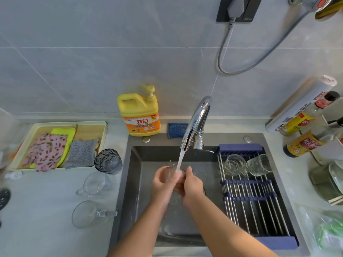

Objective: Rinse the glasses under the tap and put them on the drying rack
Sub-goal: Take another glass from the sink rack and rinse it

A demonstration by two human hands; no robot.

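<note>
Both hands are down in the sink [135,182] under the running tap [196,119]. The left hand [161,182] cups a clear glass [171,176] from one side, fingers curled round its wall; the right hand [192,186] wraps it from the other side, fingers bent over it; the stream of water [181,158] falls straight onto the glass between them. Splashing blurs the glass, so I cannot tell which way its mouth points.

A plain glass [235,165] and a ribbed glass [259,165] sit at the far end of the drying rack [250,201], which spans the right side of the sink; whether they lie flat or only lean I cannot tell. A dark tumbler [108,161], a far mug [94,184] and a near mug [89,214] stand on the table [46,210] to the left, well apart from the rack.

The glass is probably light, stiff and brittle; wet, it will be slippery. It looks safest gripped round the body, thumb opposite fingers, rather than pinched at the rim; a knock on the spout or the sink wall could chip it. The mugs offer handles; on the rack's round bars a glass may roll, so it should probably go mouth down or rest against its neighbours.
</note>
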